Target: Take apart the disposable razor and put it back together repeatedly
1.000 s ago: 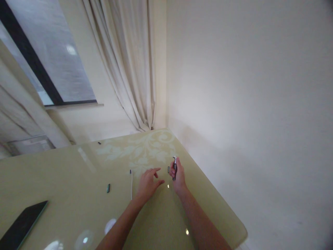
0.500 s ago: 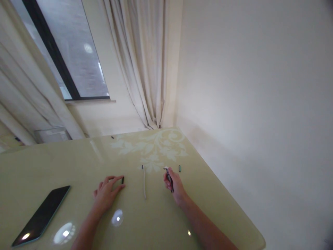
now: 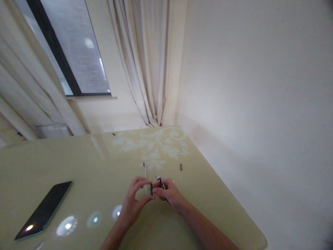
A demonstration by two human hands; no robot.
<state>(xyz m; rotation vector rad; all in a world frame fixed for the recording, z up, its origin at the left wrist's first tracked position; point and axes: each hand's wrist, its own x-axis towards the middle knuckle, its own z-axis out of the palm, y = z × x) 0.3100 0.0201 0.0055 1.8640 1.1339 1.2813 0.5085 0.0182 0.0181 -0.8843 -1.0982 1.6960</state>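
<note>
My left hand [image 3: 135, 199] pinches a small dark green piece [image 3: 151, 189] between thumb and fingers, just above the glossy pale green table [image 3: 104, 166]. My right hand [image 3: 168, 194] is closed around a slim black tool with a silver tip [image 3: 160, 181]. The two hands meet near the table's middle, with the piece close to the tool. A thin white stick with a dark tip [image 3: 145, 170] lies on the table right behind the hands. Another small dark piece [image 3: 181, 167] lies further right.
A dark tablet or phone [image 3: 44, 210] lies flat at the left. A tiny dark bit [image 3: 113, 134] sits near the table's far edge. Curtains [image 3: 145, 62] and a window [image 3: 75, 48] are behind; a plain wall stands to the right. The table's right edge runs diagonally.
My left hand picked up the small dark piece from the table on the left and carried it right to my right hand. My right hand moved slightly left with the tool.
</note>
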